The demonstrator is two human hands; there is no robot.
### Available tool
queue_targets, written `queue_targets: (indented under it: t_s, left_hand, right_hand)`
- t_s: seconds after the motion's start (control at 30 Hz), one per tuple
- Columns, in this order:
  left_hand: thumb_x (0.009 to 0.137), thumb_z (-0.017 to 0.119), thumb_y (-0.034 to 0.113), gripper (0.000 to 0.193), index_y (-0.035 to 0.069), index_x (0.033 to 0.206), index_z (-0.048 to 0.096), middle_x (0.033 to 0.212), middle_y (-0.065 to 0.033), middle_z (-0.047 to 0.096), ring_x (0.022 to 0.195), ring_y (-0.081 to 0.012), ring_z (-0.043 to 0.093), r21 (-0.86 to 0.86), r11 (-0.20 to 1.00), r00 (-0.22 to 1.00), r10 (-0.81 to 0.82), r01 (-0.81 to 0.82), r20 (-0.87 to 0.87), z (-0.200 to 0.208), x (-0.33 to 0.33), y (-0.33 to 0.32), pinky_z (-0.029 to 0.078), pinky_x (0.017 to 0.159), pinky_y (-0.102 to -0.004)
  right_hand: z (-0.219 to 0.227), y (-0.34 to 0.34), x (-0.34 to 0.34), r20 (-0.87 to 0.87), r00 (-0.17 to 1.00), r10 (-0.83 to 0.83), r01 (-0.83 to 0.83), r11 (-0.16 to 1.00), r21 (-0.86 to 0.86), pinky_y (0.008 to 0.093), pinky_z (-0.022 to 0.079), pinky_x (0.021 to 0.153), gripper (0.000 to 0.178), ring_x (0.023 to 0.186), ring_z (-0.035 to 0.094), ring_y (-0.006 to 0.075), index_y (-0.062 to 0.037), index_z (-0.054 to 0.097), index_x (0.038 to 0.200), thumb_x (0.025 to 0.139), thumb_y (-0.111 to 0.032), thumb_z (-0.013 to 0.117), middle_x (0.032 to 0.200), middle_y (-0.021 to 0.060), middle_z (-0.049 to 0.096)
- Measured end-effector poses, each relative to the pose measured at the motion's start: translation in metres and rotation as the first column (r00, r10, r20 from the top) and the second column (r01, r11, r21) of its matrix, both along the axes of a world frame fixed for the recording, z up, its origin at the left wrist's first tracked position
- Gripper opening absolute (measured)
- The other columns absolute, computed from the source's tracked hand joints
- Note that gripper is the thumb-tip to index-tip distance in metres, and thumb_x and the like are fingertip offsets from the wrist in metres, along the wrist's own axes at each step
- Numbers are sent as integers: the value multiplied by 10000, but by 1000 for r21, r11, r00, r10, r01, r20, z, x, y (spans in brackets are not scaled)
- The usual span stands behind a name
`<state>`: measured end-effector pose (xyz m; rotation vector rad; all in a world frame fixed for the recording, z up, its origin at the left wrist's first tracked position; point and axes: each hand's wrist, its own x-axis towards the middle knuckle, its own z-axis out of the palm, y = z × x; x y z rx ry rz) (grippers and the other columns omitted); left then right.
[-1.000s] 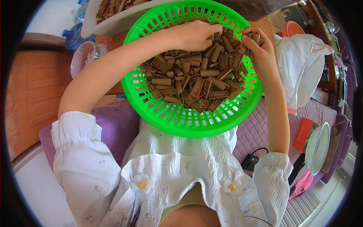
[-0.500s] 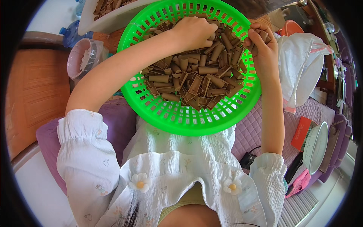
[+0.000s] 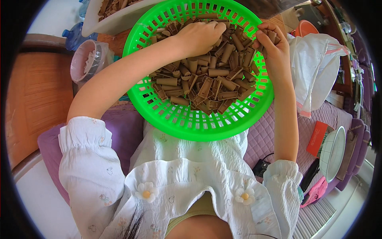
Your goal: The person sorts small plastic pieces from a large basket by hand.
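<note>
A round green plastic basket (image 3: 203, 135) rests against my lap, heaped with brown half-tube plastic pieces (image 3: 218, 73). Some pieces lie with the hollow side up, others with the rounded side up. My left hand (image 3: 202, 38) reaches over the heap toward the basket's far side, its fingers curled down among the pieces; whatever they grip is hidden. At the basket's right rim, my right hand (image 3: 274, 44) is closed around several brown half-tube pieces, whose ends show between thumb and fingers.
A white tub (image 3: 93, 24) of similar brown pieces stands beyond the basket. A lined bin (image 3: 81, 59) is at left, with a blue water bottle (image 3: 75, 36) behind it. At right are a white plastic bag (image 3: 314, 71), a red box (image 3: 317, 137) and a pale oval mirror-like object (image 3: 332, 153).
My left hand has shifted slightly left and its fingers have moved within the heap. The right hand has turned a little at the rim, still gripping its pieces.
</note>
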<state>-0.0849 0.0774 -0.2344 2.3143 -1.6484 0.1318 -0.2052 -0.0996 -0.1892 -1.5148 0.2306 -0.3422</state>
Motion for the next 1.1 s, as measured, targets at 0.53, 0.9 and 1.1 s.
queue_targets:
  t_s: [0.53, 0.9, 1.1]
  left_hand:
    - [853, 548, 163, 181, 59, 988, 485, 772, -111, 593, 774, -267, 592, -34, 996, 922, 67, -87, -382, 26, 24, 23, 457, 704, -388]
    - [769, 666, 210, 291, 30, 891, 472, 738, -111, 582, 758, -297, 584, -51, 998, 919, 12, -35, -394, 26, -3, 7, 453, 674, -398]
    - [735, 665, 171, 323, 17, 966, 501, 796, -149, 651, 788, -333, 638, 153, 986, 932, 114, -63, -344, 22, -17, -24, 503, 694, -433]
  right_hand:
    - [-16, 28, 13, -378, 882, 282, -269, -357, -895, 387, 513, 637, 145, 730, 622, 268, -67, 580, 841, 719, -101, 651, 973, 87, 492]
    - [50, -25, 0, -271, 936, 227, -306, 904, -300, 212, 414, 500, 213, 537, 507, 85, -43, 576, 1049, 890, -179, 536, 688, 6, 532]
    - [44, -33, -22, -149, 943, 296, -217, 891, 399, 191, 424, 508, 365, 567, 511, 85, -59, 471, 1251, 926, -221, 499, 754, 18, 538]
